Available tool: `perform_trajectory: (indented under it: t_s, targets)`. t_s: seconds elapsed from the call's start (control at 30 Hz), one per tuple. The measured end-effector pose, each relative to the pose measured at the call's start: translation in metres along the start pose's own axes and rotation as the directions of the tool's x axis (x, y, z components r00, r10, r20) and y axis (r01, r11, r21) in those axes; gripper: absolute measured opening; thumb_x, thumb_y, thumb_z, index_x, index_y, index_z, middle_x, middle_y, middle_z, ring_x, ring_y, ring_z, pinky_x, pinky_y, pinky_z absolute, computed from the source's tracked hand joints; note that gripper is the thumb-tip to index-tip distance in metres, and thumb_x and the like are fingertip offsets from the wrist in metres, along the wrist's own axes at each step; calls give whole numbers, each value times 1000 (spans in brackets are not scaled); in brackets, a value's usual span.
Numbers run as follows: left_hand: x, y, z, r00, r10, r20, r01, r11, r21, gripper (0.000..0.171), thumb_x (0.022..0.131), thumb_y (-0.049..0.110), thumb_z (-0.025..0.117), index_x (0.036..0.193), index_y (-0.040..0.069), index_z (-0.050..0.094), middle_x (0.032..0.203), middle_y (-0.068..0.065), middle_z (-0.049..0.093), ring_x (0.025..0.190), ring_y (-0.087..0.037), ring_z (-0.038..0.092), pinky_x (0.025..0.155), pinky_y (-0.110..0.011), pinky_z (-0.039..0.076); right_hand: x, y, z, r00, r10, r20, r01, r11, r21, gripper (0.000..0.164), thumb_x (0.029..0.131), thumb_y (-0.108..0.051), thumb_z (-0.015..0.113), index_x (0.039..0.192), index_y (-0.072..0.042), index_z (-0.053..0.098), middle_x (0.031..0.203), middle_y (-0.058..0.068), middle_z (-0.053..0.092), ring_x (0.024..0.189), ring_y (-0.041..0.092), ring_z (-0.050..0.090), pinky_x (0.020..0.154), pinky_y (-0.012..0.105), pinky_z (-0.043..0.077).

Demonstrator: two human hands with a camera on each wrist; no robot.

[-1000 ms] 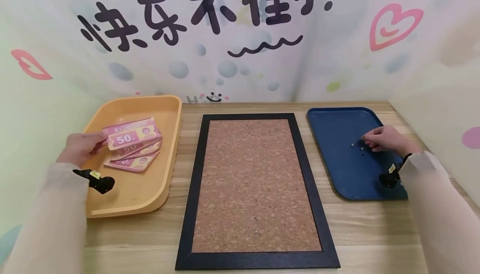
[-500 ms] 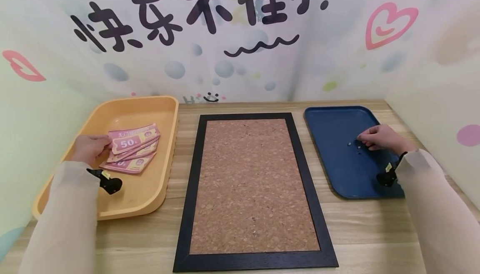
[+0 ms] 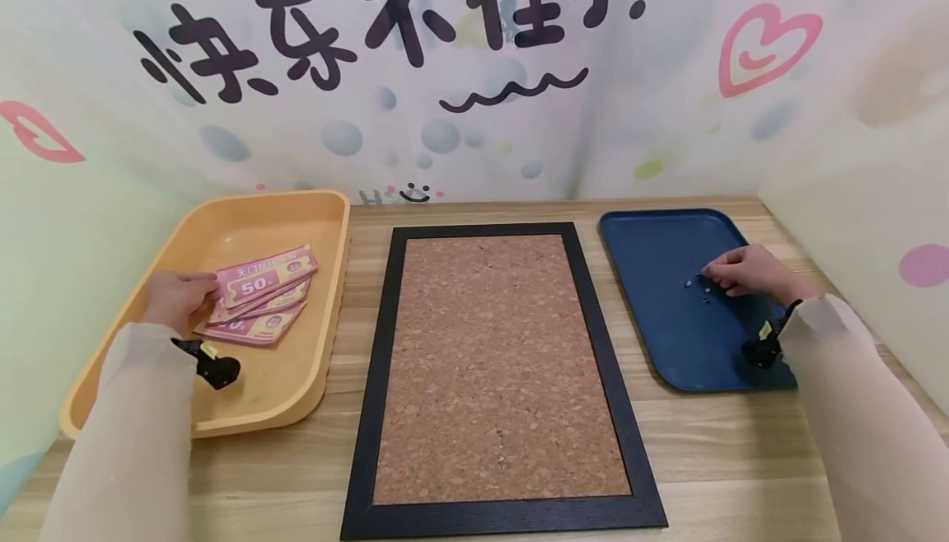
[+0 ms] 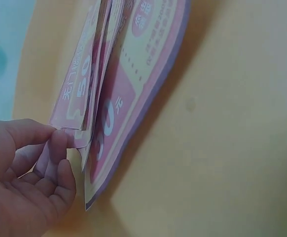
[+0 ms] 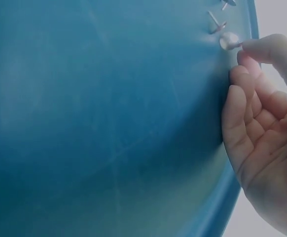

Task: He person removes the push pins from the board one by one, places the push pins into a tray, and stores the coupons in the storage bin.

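My left hand (image 3: 176, 299) pinches the near edge of a pink-and-yellow 50 coupon (image 3: 255, 285) between thumb and forefinger. More coupons (image 4: 119, 98) lie fanned beneath it in the yellow bin (image 3: 337, 295). Over at the right, my right hand (image 3: 756, 272) is low over the blue tray (image 3: 667, 344). In the right wrist view, its thumb and forefinger pinch a thumbtack (image 5: 229, 41), whose round silver head points away from the fingertips. Other thumbtacks (image 5: 217, 25) lie on the tray close by, pins sticking up.
Between the bin and the tray lies a cork board (image 3: 504, 361) with a black frame (image 3: 511, 517). A printed cloth (image 3: 474, 147) hangs behind the wooden table (image 3: 726, 460). Small marks or bits (image 3: 500, 447) show on the cork; too small to tell.
My left hand has lowered the coupon closer to the stack and shifted slightly. My right hand remains at the tacks, with only a small movement. The head view has turned slightly right.
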State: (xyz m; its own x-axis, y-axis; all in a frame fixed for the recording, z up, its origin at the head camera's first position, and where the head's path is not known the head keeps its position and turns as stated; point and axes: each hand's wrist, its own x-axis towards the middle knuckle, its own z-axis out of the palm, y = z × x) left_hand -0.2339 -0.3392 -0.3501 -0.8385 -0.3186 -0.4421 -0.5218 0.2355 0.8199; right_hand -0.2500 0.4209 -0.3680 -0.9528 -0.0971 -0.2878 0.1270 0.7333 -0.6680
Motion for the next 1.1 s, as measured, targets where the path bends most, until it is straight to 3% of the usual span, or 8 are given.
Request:
perform_trajectory:
  t_s: [0.27, 0.5, 0.6, 0.73, 0.8, 0.93, 1.03, 1.1]
  targets:
    - [-2, 0, -2, 1000, -21, 3, 21, 1000, -10, 58, 93, 25, 52, 142, 3, 30, 85, 7, 52, 77, -9, 56, 73, -20, 49, 2, -1, 1, 1000, -1, -2, 1, 1000, 6, 39, 91, -24, 57, 104, 13, 57, 78, 2, 57, 68, 10, 54, 63, 25, 52]
    - [-10, 2, -6, 999, -7, 46, 11, 997, -79, 55, 93, 20, 51, 140, 0, 31, 72, 8, 55, 68, -10, 55, 64, -19, 49, 5, -5, 2, 1000, -1, 12, 0, 1000, 13, 39, 92, -23, 57, 104, 14, 56, 77, 2, 56, 68, 11, 53, 62, 25, 52]
    - [-13, 1, -7, 998, -12, 62, 18, 994, -112, 51, 93, 21, 51, 139, 3, 36, 72, 6, 56, 66, -10, 55, 60, -18, 47, 6, -6, 2, 1000, -1, 16, 0, 1000, 10, 40, 92, -23, 57, 104, 14, 56, 77, 3, 56, 68, 11, 53, 62, 25, 52]
    - [-14, -1, -11, 995, -18, 99, 37, 981, -188, 34, 93, 21, 51, 125, 10, 49, 71, 3, 56, 60, -11, 52, 56, -19, 45, 8, -6, 2, 1000, 0, 18, 0, 1000, 7, 39, 91, -24, 58, 104, 14, 57, 77, 3, 56, 68, 12, 53, 62, 25, 52]
    - [-14, 0, -12, 994, -25, 106, 46, 979, -198, 39, 93, 21, 52, 130, 10, 46, 72, 3, 56, 60, -12, 52, 56, -19, 45, 7, -5, 2, 1000, 3, 17, -3, 1000, 7, 39, 91, -24, 58, 103, 13, 57, 76, 3, 56, 68, 12, 53, 62, 25, 52]
    - [-13, 3, -11, 997, 39, 63, -39, 999, 9, 50, 94, 26, 48, 139, 5, 38, 76, 9, 53, 71, -10, 50, 62, -19, 46, 6, -4, 2, 1000, 8, 15, -9, 1000, 16, 39, 91, -25, 58, 103, 12, 58, 76, 3, 56, 67, 12, 54, 62, 26, 52]
    - [-13, 9, -8, 989, 149, 15, -149, 965, 215, 55, 95, 31, 44, 138, -1, 35, 84, 9, 55, 80, -8, 51, 67, -17, 47, 5, -4, 1, 1000, -1, 8, 0, 1000, 7, 40, 91, -27, 57, 103, 12, 57, 76, 4, 56, 66, 12, 54, 62, 27, 52]
    - [-13, 14, -5, 981, 194, 5, -188, 944, 270, 57, 95, 34, 43, 137, -4, 35, 96, -2, 59, 90, -14, 52, 78, -22, 48, 4, -5, 1, 1000, -13, -1, 13, 1000, -1, 41, 92, -28, 56, 103, 12, 57, 76, 5, 56, 66, 13, 55, 61, 27, 52]
